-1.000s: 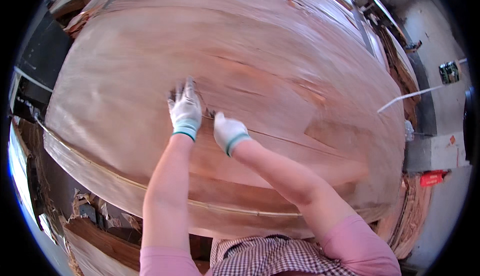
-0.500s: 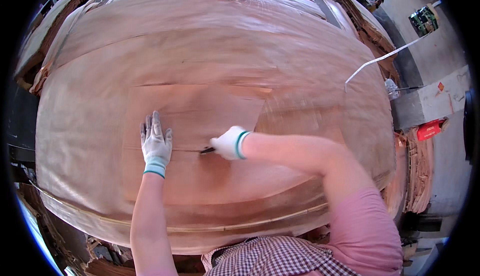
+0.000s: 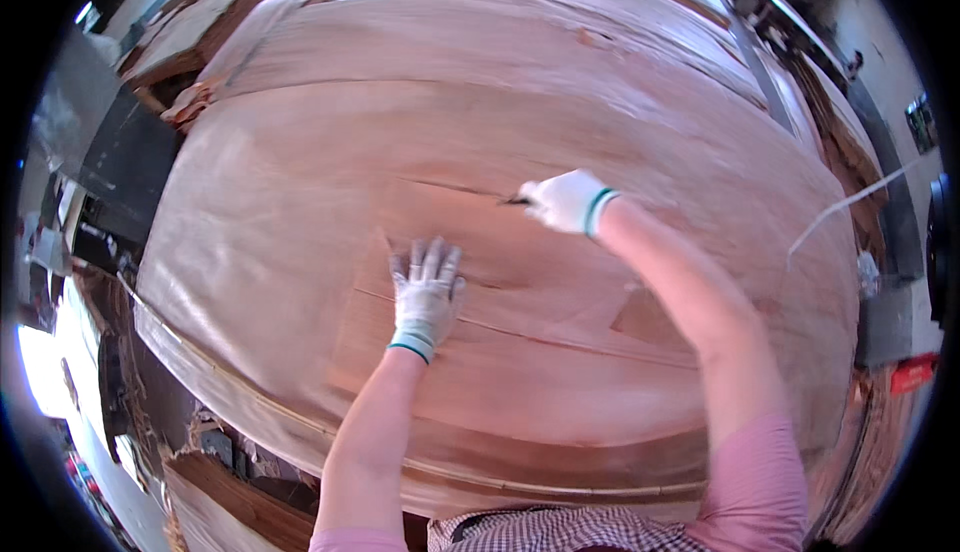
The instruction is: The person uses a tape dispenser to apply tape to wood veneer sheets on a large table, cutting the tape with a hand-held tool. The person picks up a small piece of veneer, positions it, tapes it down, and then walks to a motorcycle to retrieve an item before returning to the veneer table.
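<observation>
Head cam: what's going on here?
A person in white gloves works on a big sheet of wood veneer. The left hand lies flat on a smaller veneer piece laid on top. The right hand grips a small dark blade, its tip at a split in the sheet.

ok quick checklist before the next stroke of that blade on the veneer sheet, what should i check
1. Left hand flat on the veneer sheet, fingers spread: ok.
2. Right hand closed on the small blade tool: ok.
3. Left hand apart from the blade tip, lower on the sheet: ok.
4. Blade tip at the dark split line in the sheet: ok, it looks to meet it.
5. Blade edge condition: cannot tell, too small and blurred.
6. Loose veneer patch lying flat near the right forearm: cannot tell whether it is loose or fixed.
</observation>
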Available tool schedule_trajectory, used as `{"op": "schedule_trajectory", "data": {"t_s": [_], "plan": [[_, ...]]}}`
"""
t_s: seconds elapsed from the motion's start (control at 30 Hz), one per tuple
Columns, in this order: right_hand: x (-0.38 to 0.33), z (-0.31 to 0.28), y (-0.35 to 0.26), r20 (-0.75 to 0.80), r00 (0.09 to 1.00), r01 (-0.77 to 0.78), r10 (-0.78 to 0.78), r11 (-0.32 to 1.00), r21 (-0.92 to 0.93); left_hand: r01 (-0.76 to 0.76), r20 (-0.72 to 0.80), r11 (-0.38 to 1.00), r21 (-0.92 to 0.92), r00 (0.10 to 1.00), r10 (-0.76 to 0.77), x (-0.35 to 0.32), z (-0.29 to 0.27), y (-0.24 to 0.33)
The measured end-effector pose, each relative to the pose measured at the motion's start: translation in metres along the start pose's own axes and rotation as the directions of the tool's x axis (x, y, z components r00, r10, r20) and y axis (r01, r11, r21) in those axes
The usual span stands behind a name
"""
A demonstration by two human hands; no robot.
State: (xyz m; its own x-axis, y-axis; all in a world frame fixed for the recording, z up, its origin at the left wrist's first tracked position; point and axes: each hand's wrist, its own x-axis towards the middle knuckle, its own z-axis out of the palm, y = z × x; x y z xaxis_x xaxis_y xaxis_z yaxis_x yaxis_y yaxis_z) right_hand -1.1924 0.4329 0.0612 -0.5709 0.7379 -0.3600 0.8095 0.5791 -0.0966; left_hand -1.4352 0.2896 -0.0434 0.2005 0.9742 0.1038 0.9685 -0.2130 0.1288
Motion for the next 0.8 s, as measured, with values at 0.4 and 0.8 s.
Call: {"op": "schedule_trajectory", "data": {"t_s": [0.4, 0.8], "plan": [[0.103, 0.021, -0.112, 0.066, 0.993, 0.091, -0.096, 0.993, 0.071, 0.01, -0.063, 0.994, -0.112, 0.998, -0.017, 0.001, -0.002, -0.001], [-0.204, 0.13, 0.041, -0.008, 0.804, -0.584, 0.594, 0.793, 0.17, -0.005, -0.003, 0.999, 0.049, 1.0, 0.006, 0.002, 0.009, -0.005]]}}
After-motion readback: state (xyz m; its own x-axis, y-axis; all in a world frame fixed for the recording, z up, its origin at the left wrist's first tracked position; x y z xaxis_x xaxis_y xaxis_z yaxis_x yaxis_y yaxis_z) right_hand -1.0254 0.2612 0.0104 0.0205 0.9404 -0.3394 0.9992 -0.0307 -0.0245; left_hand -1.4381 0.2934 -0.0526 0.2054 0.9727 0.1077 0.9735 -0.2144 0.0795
